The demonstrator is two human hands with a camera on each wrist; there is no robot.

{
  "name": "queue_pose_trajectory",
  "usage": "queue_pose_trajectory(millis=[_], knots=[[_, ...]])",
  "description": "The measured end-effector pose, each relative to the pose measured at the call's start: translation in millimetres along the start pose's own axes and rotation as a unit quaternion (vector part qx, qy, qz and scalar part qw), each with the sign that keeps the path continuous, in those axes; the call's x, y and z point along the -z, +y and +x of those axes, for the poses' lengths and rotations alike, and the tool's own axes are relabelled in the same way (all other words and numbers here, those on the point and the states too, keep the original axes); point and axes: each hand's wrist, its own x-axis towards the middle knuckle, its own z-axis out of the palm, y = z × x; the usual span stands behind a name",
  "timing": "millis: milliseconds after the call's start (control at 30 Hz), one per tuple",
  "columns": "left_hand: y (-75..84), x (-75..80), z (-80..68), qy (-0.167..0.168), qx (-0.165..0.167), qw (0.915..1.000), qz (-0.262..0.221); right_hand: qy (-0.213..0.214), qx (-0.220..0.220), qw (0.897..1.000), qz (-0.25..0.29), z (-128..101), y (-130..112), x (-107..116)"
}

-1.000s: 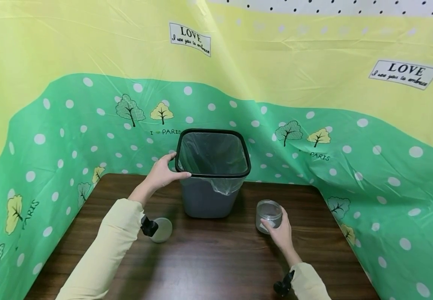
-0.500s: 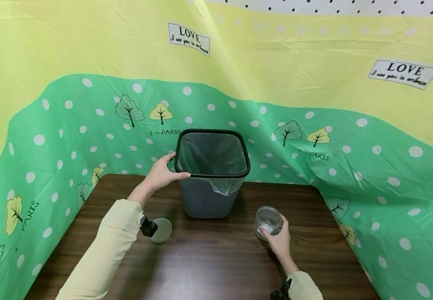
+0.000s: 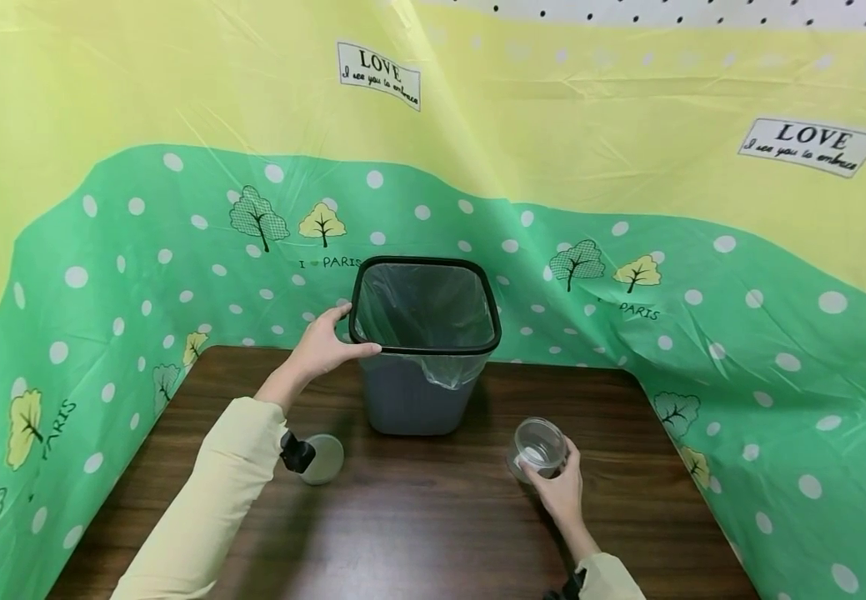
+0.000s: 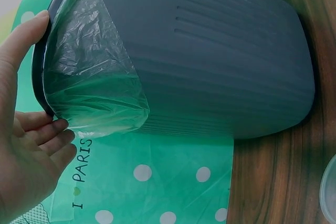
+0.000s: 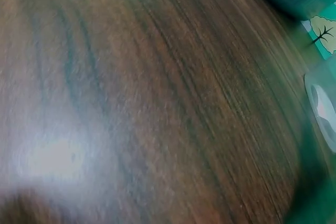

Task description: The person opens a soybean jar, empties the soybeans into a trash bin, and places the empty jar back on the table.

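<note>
A green and yellow plastic sheet with white dots and little trees (image 3: 102, 250) hangs all around the dark brown wooden counter (image 3: 417, 533). On the left side of the counter lies a round pale lid (image 3: 323, 458), just beside the pale yellow sleeve (image 3: 207, 500) of the left arm. The left hand (image 3: 320, 346) is up at the grey plastic bin with a black rim (image 3: 413, 392). Its thumb lies along the near edge of the rim, and its fingers (image 4: 44, 132) curl round the left side of the rim, close together. The bin stands upright in the middle of the counter, near the back. A thin see-through bag (image 4: 94, 77) lines it and folds over the rim. To the right of the bin, the right hand (image 3: 560, 483) holds a small round clear plastic jar with no lid (image 3: 538, 446). Its fingers wrap round the side of the jar. The jar is tipped a little, with its open mouth up and facing the bin
</note>
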Motion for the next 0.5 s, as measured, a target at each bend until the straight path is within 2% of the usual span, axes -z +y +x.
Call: queue_pose_trajectory(millis=[100,267,367,433,500], knots=[[-0.1,-0.6,-1.4,0.003,-0.005,1.0,-0.004,-0.011,0.009,1.0,0.001,2,-2,4],[-3.5,-5.0,-4.9,0.012,-0.018,0.9995,-0.024,-0.029,0.051,0.998,-0.004,10,-9,15],[-6.7,-8.7,-8.6,0.017,-0.04,0.999,-0.008,-0.048,0.086,0.995,-0.031,18,-17,24],[-10.0,-10.3,-11.9,0.023,-0.063,0.9974,0.025,-0.067,0.123,0.987,-0.074,24,-23,30],[-13.9,-10.0,-16.8,0.031,-0.086,0.9938,0.064,-0.089,0.171,0.974,-0.118,33,-31,37]])
